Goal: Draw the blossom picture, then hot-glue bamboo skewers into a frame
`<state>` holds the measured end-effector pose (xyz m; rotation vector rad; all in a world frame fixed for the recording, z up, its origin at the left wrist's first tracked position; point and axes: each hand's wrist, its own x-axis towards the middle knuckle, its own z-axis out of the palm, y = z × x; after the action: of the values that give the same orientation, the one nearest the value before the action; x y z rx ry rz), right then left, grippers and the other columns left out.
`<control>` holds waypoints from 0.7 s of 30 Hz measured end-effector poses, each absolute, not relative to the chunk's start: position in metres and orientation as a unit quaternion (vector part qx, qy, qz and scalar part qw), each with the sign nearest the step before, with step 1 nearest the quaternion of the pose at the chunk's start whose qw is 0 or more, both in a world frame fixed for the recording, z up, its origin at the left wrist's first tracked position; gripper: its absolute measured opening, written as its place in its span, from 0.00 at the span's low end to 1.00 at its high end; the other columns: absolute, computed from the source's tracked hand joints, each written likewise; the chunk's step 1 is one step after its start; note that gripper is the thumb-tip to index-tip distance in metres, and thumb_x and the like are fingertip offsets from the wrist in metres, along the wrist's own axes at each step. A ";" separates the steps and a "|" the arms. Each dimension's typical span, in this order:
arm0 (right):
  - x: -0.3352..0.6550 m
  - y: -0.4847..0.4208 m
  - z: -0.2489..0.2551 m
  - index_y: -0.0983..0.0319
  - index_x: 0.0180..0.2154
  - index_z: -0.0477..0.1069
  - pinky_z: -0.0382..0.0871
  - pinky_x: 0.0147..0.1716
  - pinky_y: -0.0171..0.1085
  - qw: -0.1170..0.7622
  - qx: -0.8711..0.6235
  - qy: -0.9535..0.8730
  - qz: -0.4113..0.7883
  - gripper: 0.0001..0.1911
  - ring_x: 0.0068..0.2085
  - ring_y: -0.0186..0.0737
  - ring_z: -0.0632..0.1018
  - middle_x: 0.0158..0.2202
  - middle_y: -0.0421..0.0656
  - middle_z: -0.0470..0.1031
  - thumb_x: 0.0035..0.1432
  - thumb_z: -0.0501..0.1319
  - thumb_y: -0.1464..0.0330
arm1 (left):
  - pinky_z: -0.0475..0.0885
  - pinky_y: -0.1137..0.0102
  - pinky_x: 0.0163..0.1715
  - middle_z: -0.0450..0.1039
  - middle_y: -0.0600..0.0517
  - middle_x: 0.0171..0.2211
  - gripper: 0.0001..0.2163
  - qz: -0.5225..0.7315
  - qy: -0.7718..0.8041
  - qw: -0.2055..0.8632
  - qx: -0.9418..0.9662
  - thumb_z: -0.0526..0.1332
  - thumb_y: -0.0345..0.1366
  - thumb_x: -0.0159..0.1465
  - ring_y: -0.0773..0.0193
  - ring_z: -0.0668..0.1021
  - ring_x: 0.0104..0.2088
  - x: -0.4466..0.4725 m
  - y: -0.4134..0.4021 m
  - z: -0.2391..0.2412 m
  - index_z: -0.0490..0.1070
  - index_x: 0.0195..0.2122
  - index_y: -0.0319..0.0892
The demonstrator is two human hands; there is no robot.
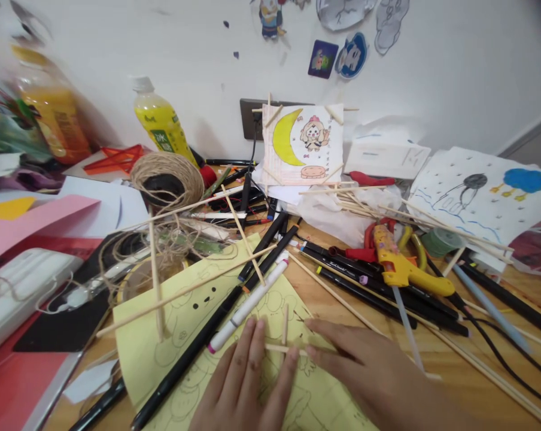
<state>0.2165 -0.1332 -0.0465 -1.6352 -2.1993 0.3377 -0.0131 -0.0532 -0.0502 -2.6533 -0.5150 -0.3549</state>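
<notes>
Two short thin wooden sticks [285, 326] cross each other low in the view, above yellow paper [181, 383] with line drawings. My left hand [246, 383] has its fingers stretched forward and close together, with the thumb bent over the crossing, gripping the sticks. From the right, my right hand [369, 365] holds the horizontal stick near its right end with the fingertips. Just beyond my left fingers lies a white marker [248, 305] with magenta ends. Beside it is a long black marker [190, 359]. Longer joined sticks [194, 287] stand across the paper's far part.
A yellow hot glue gun [400, 272] rests on black markers [369, 287] to the right. Twine [167, 179], a yellow drink bottle [160, 120] and an orange one [50, 114] stand at the back left. A moon drawing [304, 143] framed with sticks leans against the wall.
</notes>
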 end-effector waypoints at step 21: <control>0.215 -0.133 -0.045 0.48 0.53 0.67 0.72 0.44 0.38 0.169 -0.590 -0.780 0.125 0.17 0.48 0.40 0.76 0.55 0.38 0.71 0.63 0.55 0.64 | 0.64 0.61 0.49 0.67 0.37 0.54 0.27 -0.123 -0.166 0.172 -0.963 0.49 0.51 0.65 0.46 0.67 0.56 -0.013 -0.052 -0.042 0.55 0.62 0.42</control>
<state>0.2146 -0.1332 -0.0450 -1.6762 -2.2179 0.3547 -0.0126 -0.0522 -0.0422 -2.7346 -0.4700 -0.3479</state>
